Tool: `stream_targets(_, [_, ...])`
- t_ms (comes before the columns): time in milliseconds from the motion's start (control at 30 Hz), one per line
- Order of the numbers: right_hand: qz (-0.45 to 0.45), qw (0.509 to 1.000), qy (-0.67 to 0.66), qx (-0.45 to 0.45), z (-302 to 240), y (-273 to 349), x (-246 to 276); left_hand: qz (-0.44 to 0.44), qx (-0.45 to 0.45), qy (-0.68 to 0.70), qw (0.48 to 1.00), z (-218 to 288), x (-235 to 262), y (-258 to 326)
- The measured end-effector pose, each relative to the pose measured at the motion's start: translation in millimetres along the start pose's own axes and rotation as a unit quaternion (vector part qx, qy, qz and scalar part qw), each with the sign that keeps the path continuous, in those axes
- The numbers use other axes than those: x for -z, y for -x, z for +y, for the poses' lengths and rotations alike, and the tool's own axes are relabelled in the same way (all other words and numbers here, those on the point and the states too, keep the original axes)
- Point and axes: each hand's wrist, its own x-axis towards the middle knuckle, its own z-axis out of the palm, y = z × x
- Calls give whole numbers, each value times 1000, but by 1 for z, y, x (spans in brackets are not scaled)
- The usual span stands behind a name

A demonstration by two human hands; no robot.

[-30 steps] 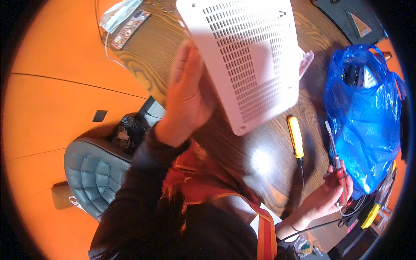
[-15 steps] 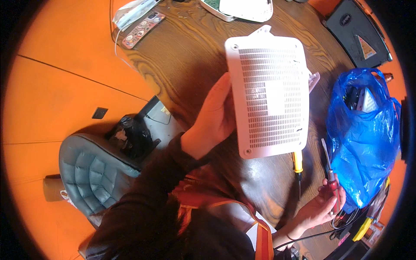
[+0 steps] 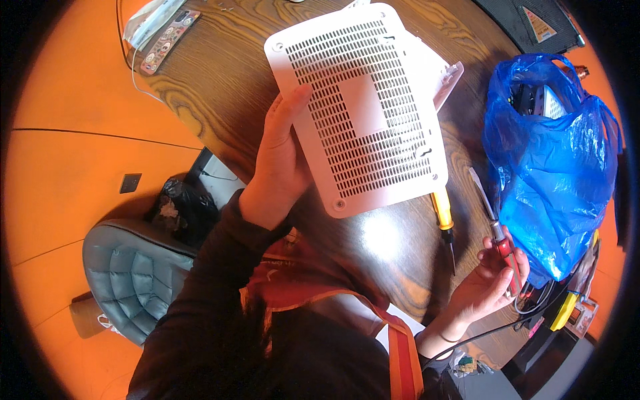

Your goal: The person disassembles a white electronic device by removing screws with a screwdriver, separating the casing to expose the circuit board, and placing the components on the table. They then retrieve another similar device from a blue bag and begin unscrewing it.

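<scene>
My left hand (image 3: 277,160) grips a white plastic housing (image 3: 320,153) by its left edge, thumb over the front. The housing is tilted above the table; its slotted vent face, with a blank-looking label in the middle and screw holes at the corners, is toward me. Behind its right side another white plastic part (image 3: 448,85) sticks out. In my right hand (image 3: 479,288), lower right, is a red-handled screwdriver (image 3: 505,252), its flat metal blade pointing up and away. Between the hands a tool with a yellow handle (image 3: 441,208) and thin dark shaft lies partly under the housing.
A blue plastic bag (image 3: 553,173) holding electronic parts stands at the right, with cables and a yellow-handled tool (image 3: 565,311) below it. A dark box-shaped device (image 3: 533,27) is at the far right. A patterned remote-like strip (image 3: 170,41) lies far left; a grey chair (image 3: 137,277) stands left.
The view has shifted. The housing has turned and tilted in my left hand, so its vent slots and the white part behind show more. My right hand still holds the screwdriver.
</scene>
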Motion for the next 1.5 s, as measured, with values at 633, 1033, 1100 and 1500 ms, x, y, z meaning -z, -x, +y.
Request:
stream_targets(633, [-105, 993, -48, -34, -6, 11, -7, 8, -29, 10, 1000, -3, 3, -4])
stream_targets(1033, [-36, 997, -43, 51, 4, 3, 0, 57, -88, 14, 994, 7, 4, -2])
stream_targets(1100, [-74, 995, 59, 33, 8, -2, -3, 60, -87, -43, 993, 9, 5, -2])
stream_targets(1500, [-75, 991, 91, 64, 12, 0, -11, 36, -86, -12, 996, -2, -5, -5])
